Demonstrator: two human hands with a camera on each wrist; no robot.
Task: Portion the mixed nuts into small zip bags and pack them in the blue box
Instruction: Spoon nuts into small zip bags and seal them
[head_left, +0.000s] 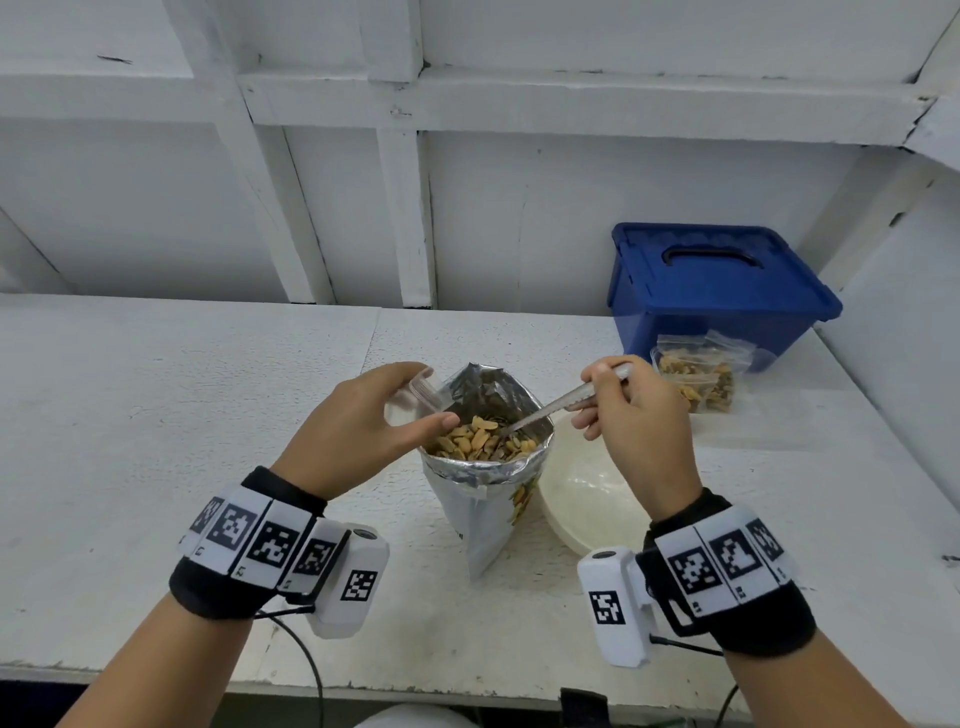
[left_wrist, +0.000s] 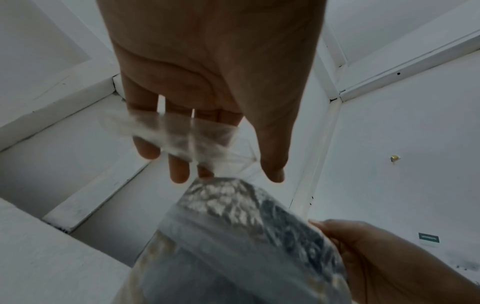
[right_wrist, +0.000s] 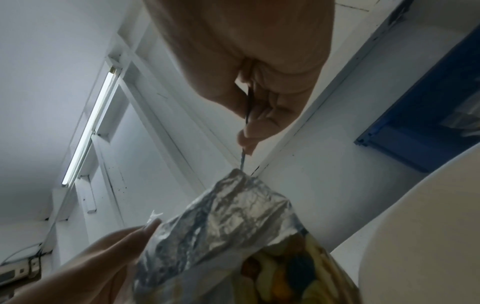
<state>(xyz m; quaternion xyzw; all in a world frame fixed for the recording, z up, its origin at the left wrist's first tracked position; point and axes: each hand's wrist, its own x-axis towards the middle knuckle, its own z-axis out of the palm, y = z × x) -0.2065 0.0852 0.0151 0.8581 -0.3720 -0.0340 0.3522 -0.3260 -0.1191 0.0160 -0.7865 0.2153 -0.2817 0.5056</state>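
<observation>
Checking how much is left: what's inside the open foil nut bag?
The foil-lined nut bag holds pale mixed nuts near its rim, with the metal spoon dipped in. The spoon's bowl and the depth of nuts are hidden.

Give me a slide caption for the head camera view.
Right hand spoons nuts from foil bag; left hand holds zip bag.

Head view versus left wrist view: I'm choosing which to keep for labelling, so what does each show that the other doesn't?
Head only: the nuts inside the foil bag, the spoon in the right hand, the closed blue box, filled zip bags in front of it, a white bowl.

Left wrist only: the left hand's palm side, fingers behind the empty zip bag.

Both: both hands, foil bag, empty zip bag.
</observation>
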